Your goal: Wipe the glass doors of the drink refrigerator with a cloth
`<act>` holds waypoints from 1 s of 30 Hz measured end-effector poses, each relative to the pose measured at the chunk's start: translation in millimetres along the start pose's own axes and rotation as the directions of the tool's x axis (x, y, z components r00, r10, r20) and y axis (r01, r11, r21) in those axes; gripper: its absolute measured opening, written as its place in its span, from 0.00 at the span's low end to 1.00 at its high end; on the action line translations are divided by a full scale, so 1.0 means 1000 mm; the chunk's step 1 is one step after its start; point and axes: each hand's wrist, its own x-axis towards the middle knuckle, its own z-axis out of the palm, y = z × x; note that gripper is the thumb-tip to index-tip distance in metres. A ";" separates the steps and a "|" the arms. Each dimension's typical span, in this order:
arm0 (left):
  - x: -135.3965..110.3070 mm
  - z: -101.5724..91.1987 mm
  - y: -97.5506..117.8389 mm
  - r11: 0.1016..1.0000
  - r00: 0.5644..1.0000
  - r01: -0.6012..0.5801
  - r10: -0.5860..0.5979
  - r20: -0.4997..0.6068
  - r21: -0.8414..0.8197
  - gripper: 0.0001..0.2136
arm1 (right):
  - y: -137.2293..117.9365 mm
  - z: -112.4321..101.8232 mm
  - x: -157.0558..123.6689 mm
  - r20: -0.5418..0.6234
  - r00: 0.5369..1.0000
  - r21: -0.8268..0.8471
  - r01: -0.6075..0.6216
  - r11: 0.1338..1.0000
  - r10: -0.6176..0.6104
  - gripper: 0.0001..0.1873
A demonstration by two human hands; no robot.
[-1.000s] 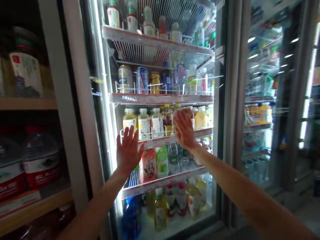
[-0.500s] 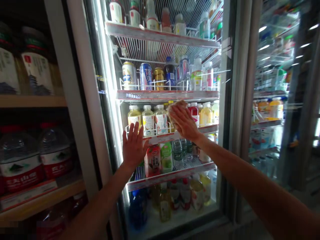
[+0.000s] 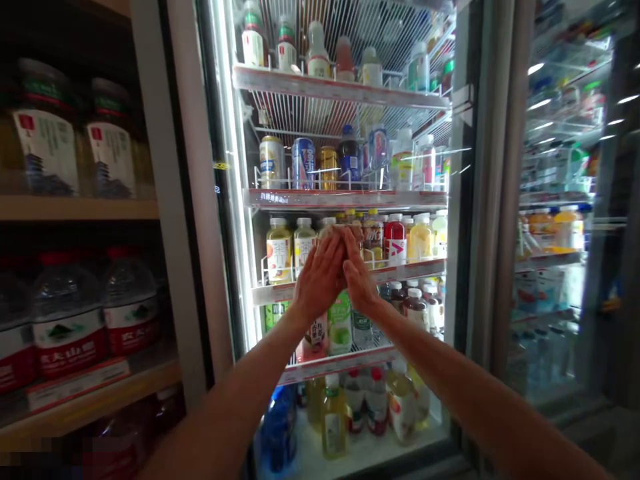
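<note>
1. Shelving at the left of the head view bears dark bottles with white labels, and below them large red-capped bottles behind a price strip.
2. Between shelving and cooler runs a pale post; a second cooler with drinks lies to the right.
3. The left hand is flat with fingers straight, lying against the right hand; whether the right grips anything I cannot tell.
4. A cloth, mostly hidden, shows at the fingertips, in front of the cooler's third shelf.
5. Both hands block some bottles there and just below.
6. Bottles fill the cooler's top shelf; the second holds a blue can, a gold can and bottles.
7. The third has tea bottles, a red bottle and yellow juice behind a wire rail.
8. Lower stand a green bottle and, at the bottom, a yellow bottle near a blue pack.
</note>
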 end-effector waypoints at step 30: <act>0.068 -0.026 -0.081 0.976 0.941 -0.216 0.203 0.271 0.020 0.24 | 0.077 -0.036 0.000 -0.059 0.997 -0.500 0.010 0.866 -0.045 0.31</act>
